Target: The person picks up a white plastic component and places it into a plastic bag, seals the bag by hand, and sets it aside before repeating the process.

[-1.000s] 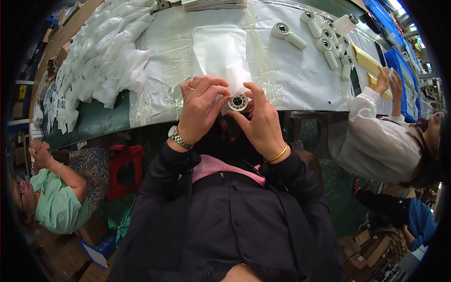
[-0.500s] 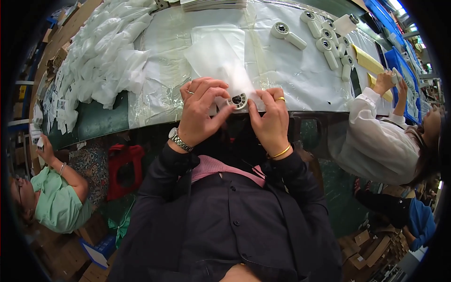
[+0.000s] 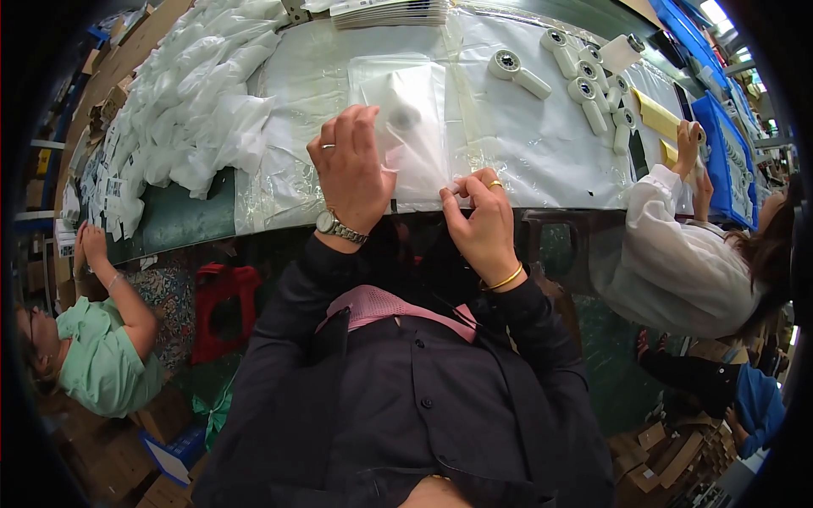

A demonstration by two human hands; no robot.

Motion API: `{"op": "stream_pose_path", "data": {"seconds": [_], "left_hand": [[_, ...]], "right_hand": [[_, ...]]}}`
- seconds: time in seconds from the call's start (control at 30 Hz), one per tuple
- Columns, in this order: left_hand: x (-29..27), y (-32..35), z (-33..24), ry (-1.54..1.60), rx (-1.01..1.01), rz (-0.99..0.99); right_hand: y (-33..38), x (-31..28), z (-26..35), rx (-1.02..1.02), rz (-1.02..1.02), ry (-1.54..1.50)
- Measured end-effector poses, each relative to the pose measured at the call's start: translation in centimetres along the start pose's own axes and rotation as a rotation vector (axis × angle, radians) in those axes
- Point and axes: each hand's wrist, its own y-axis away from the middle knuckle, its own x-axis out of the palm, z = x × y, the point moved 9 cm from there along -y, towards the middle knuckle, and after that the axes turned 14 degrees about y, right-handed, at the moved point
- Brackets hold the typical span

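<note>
A frosted plastic bag [image 3: 419,161] lies flat in front of me, with a white handheld device [image 3: 404,117] inside; its round, dark-centred head shows blurred through the film. My right hand [image 3: 484,216] pinches the bag's near right corner between thumb and fingers. Along the bag's left side, my left hand [image 3: 354,173] is raised with its fingers stretched upward, and its thumb side is against the film. More frosted bags [image 3: 360,69] lie flat beneath this one. To the right, a bare device [image 3: 518,73] of the same kind rests on the table covering.
A heap of filled white bags [image 3: 199,102] covers the left of the table [image 3: 296,85]. Several bare devices [image 3: 586,89] lie at the right, near yellow paper [image 3: 656,114] and a blue crate [image 3: 720,152]. A stack of sheets [image 3: 389,15] stands at the back. Co-workers sit on both sides.
The device's round head, earlier at the bag's near opening between my hands, now sits farther in. My left hand has moved up and spread; the right has shifted slightly to the bag's corner.
</note>
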Motion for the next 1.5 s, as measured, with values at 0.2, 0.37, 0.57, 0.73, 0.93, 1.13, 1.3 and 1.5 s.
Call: {"op": "stream_pose_path", "data": {"seconds": [0.2,0.37,0.57,0.73,0.93,1.13,1.3,1.5], "left_hand": [[-0.2,2.3,1.2,0.141,-0.417,0.173],[0.4,5.3,2.1,0.595,-0.476,0.132],[0.1,6.5,3.7,0.811,-0.647,0.160],[1.7,6.7,3.4,0.776,-0.760,0.323],[1.0,8.2,4.6,0.956,-0.910,0.341],[0.5,9.6,4.7,1.109,-1.110,0.394],[1.7,10.0,5.3,1.134,-1.092,0.393],[1.6,10.3,5.3,1.217,-1.075,0.360]], "right_hand": [[-0.4,-1.1,0.8,0.003,-0.041,0.019],[0.2,-0.4,-1.4,0.121,0.032,-0.096],[1.1,1.6,-3.5,0.379,0.350,-0.496],[0.0,0.5,-2.8,0.332,0.250,-0.405],[1.2,1.5,-4.2,0.421,0.386,-0.480],[1.3,-1.9,-1.3,0.096,0.109,-0.281],[0.0,-2.3,4.9,-0.230,0.098,-0.133],[-0.3,1.6,7.0,-0.302,0.220,-0.139]]}}
